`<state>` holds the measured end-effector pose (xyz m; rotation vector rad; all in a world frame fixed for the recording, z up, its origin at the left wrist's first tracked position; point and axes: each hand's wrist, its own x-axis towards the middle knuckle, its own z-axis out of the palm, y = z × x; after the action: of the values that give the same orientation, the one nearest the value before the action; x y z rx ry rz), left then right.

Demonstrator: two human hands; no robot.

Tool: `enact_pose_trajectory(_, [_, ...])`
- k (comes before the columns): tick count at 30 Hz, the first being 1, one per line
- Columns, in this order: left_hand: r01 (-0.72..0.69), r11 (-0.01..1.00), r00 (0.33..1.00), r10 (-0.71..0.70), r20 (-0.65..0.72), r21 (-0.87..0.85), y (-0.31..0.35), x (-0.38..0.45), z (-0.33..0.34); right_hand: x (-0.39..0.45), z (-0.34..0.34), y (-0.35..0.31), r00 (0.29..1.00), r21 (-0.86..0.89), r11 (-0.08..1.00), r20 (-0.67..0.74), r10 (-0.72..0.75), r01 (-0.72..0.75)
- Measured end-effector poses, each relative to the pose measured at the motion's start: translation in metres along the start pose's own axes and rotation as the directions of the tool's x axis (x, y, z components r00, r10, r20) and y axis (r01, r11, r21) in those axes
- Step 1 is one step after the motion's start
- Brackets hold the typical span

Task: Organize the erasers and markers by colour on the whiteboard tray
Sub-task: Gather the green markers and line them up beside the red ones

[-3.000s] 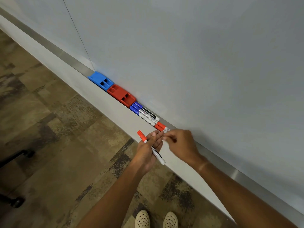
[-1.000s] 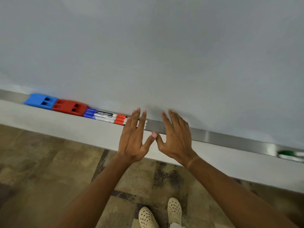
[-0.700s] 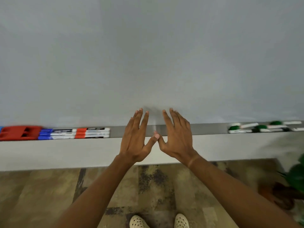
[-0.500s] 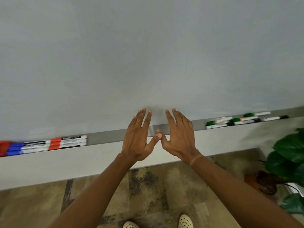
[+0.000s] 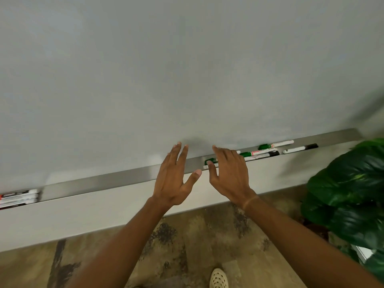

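The metal whiteboard tray [image 5: 116, 180] runs across the view, rising to the right. My left hand [image 5: 173, 177] hovers flat over its middle with straight fingers and holds nothing. My right hand [image 5: 228, 173] is spread beside it, above the left end of a group of green-capped markers [image 5: 257, 152]. One green cap [image 5: 209, 161] shows beside my right thumb. A black-capped marker [image 5: 301, 148] lies further right. At the far left edge, white ends of sorted markers [image 5: 18, 199] lie side by side.
A big leafy green plant [image 5: 351, 194] stands on the floor at the right, below the tray's end. Patterned carpet [image 5: 197, 235] and one of my shoes [image 5: 218, 278] show below. The whiteboard [image 5: 187, 69] fills the upper view.
My view has swung right along the tray: the red and blue erasers and markers slid out at the left, and the green and black markers came under my right hand. Both hands stay empty.
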<state>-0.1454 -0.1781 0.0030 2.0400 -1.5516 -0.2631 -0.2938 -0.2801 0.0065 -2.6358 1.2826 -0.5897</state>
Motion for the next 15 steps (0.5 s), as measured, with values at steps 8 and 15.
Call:
enact_pose_trajectory(8, [0.037, 0.986, 0.999, -0.041, 0.024, 0.163, 0.044, 0.027, 0.044, 0.019, -0.002, 0.064, 0.999, 0.019, 1.000, 0.033, -0.020, 0.019])
enact_pose_trajectory(15, [0.047, 0.972, 0.994, -0.067, 0.082, 0.231, 0.039, 0.037, 0.065, 0.046, 0.014, 0.087, 0.984, -0.027, 0.997, 0.166, -0.062, 0.068])
